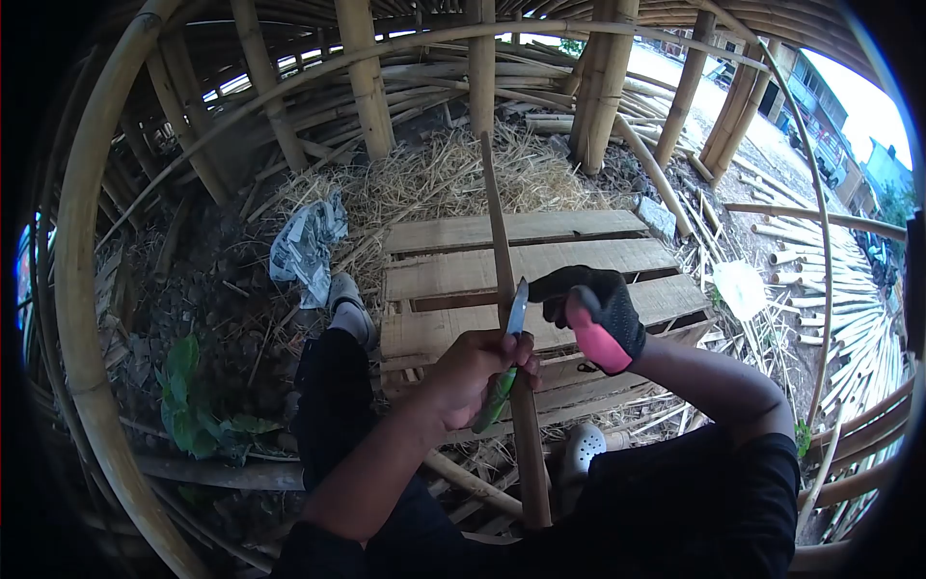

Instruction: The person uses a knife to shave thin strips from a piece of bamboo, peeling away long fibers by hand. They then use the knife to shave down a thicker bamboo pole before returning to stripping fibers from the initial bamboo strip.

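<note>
My bare left hand (473,376) is closed around a folding-style knife with a green handle (500,398). Its short blade (518,307) points up and away from me, alongside a long bamboo strip (502,246). The strip runs from near my lap past the left fingers, which lie against it; how they share their grip is partly hidden. On my right hand (590,311) is a black and pink glove. Its loosely curled fingers hover close to the blade's tip and hold nothing that I can see.
A slatted wooden crate (453,275) stands in front of me, beneath the strip. Straw (424,183) and a crumpled plastic bag (311,246) lie beyond and left. Bamboo posts (364,82) surround the spot; cut bamboo poles (839,318) are piled at right. My shoe (352,307) is beside the crate.
</note>
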The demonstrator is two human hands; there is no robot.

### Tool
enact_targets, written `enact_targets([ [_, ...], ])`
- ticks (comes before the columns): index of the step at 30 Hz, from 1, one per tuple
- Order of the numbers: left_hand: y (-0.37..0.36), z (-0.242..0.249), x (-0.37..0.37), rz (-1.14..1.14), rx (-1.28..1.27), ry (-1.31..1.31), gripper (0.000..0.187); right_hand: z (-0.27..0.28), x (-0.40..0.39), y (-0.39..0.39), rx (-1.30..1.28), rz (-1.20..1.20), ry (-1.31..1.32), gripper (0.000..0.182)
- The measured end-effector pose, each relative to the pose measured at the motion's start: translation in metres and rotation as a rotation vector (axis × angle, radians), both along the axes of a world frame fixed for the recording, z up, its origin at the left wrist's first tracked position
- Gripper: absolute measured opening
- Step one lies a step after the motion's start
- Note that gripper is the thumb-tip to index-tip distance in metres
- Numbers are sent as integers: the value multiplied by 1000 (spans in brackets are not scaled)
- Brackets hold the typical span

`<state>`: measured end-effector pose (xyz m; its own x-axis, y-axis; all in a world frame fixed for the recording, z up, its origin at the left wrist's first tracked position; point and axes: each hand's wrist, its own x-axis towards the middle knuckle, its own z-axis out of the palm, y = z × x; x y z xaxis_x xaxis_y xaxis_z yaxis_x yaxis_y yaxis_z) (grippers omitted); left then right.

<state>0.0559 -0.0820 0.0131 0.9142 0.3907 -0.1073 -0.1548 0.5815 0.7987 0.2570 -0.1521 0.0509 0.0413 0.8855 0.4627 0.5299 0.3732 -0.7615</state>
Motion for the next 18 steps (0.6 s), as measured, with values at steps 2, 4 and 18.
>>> enact_targets([
  [2, 1, 0, -1, 0, -3, 22, 13, 23, -20, -2, -296, 10, -30, 39],
  [4, 0, 3, -2, 35, 73, 119, 13, 41, -42, -3, -707, -84, -73, 34],
  [18, 2, 8, -4, 1, -63, 61, 42, 21, -37, -12, -453, 22, -53, 34],
])
